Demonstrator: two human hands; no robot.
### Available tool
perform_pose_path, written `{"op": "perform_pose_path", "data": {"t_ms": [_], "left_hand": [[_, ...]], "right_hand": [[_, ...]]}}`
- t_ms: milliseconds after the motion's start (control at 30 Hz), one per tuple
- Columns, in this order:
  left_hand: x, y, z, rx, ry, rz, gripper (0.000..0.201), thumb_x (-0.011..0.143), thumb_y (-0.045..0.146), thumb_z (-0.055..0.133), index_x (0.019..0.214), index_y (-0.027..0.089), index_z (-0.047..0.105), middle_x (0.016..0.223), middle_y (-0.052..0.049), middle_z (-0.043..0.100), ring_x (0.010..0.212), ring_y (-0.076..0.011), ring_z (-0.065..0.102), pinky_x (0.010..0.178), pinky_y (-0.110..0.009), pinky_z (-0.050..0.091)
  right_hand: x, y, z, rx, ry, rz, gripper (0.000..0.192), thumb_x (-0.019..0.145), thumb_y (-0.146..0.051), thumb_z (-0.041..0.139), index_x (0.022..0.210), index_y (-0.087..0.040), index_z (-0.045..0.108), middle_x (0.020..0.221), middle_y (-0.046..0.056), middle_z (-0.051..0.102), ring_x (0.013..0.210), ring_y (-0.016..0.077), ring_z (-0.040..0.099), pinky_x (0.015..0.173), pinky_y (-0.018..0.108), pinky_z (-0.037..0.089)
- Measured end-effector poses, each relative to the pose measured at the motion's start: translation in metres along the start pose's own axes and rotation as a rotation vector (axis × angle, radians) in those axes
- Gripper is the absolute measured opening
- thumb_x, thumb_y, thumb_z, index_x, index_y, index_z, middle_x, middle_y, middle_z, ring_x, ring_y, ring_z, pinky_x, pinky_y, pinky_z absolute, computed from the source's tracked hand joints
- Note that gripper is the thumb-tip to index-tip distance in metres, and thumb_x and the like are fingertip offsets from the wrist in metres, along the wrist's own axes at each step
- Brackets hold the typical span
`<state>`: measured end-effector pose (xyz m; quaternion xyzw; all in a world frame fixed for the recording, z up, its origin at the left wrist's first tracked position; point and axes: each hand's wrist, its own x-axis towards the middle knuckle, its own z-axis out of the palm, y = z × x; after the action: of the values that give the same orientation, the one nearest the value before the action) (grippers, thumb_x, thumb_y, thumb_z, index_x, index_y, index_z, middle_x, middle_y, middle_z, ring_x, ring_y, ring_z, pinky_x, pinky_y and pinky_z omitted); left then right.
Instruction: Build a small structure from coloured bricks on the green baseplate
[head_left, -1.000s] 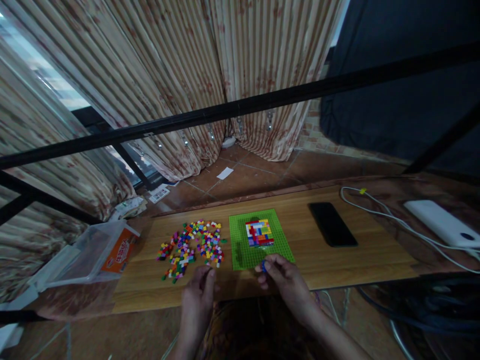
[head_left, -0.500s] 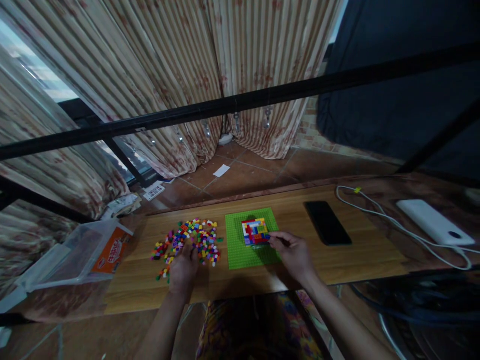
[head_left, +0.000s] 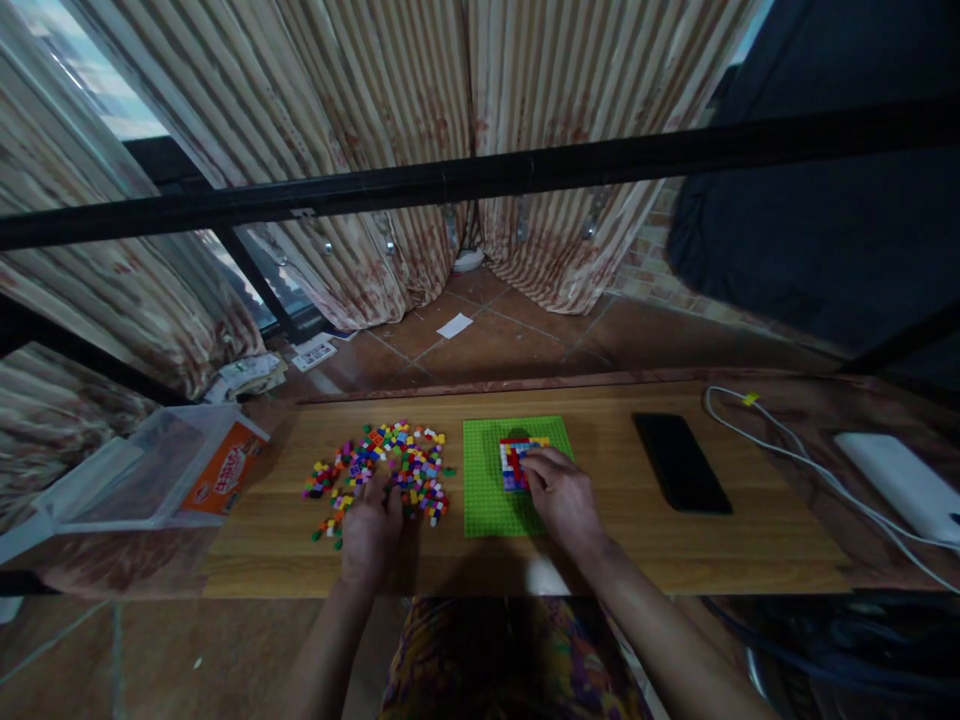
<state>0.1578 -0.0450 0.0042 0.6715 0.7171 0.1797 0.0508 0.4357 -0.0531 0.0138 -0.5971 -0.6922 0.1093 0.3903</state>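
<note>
Wood tabletop, curtains behind. L hand flat, fingers spread, on loose bricks. R hand at 3 o'clock presses brick block on green baseplate; pinch can't tell.

We see bare wooden tabletop open along the near edge and between the green studded baseplate and the black phone. Scattered multicoloured small bricks block the left side (white cable crosses far right).
</note>
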Motion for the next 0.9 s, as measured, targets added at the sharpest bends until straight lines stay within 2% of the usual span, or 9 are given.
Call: {"op": "perform_pose_path", "data": {"t_ms": [267, 467, 567, 667, 900], "left_hand": [[-0.012, 0.007, -0.001, -0.007, 0.007, -0.064, 0.027, 0.09, 0.033, 0.045, 0.104, 0.017, 0.062, 0.091, -0.008, 0.069, 0.079, -0.0199, 0.066, 0.066, -0.027, 0.045], [-0.02, 0.007, 0.002, -0.039, 0.089, 0.055, 0.023, 0.091, 0.03, 0.043, 0.093, 0.02, 0.064, 0.096, -0.007, 0.07, 0.088, -0.0192, 0.066, 0.073, -0.026, 0.047], [-0.023, 0.008, 0.001, -0.059, 0.105, 0.099, 0.022, 0.091, 0.029, 0.043, 0.089, 0.021, 0.063, 0.088, -0.005, 0.07, 0.081, -0.0171, 0.065, 0.068, -0.025, 0.046], [-0.026, 0.013, -0.002, -0.098, 0.104, 0.109, 0.022, 0.091, 0.029, 0.043, 0.089, 0.02, 0.063, 0.082, -0.004, 0.069, 0.072, -0.0158, 0.064, 0.062, -0.025, 0.044], [-0.031, 0.019, 0.0, -0.219, 0.135, 0.133, 0.019, 0.09, 0.029, 0.045, 0.089, 0.02, 0.062, 0.084, -0.004, 0.07, 0.075, -0.0164, 0.064, 0.066, -0.026, 0.046]], "right_hand": [[-0.006, 0.0, 0.005, -0.062, 0.0, -0.062, 0.029, 0.09, -0.014, 0.046, 0.09, -0.02, 0.074, 0.101, 0.008, 0.07, 0.094, 0.0187, 0.064, 0.09, 0.032, 0.05], [-0.01, 0.0, 0.008, -0.054, 0.005, -0.058, 0.03, 0.091, -0.017, 0.044, 0.097, -0.02, 0.073, 0.108, 0.01, 0.07, 0.099, 0.0208, 0.066, 0.092, 0.036, 0.052], [-0.009, -0.001, 0.004, -0.004, -0.014, -0.052, 0.029, 0.092, -0.018, 0.044, 0.101, -0.022, 0.072, 0.108, 0.008, 0.071, 0.099, 0.0199, 0.066, 0.092, 0.036, 0.052], [-0.004, -0.002, -0.001, 0.032, -0.003, -0.018, 0.025, 0.091, -0.021, 0.049, 0.101, -0.022, 0.071, 0.103, 0.007, 0.073, 0.095, 0.02, 0.068, 0.089, 0.036, 0.053], [0.004, 0.003, -0.004, 0.108, -0.019, 0.116, 0.023, 0.086, -0.026, 0.056, 0.101, -0.022, 0.072, 0.099, 0.006, 0.074, 0.089, 0.0209, 0.068, 0.085, 0.038, 0.054]]}}
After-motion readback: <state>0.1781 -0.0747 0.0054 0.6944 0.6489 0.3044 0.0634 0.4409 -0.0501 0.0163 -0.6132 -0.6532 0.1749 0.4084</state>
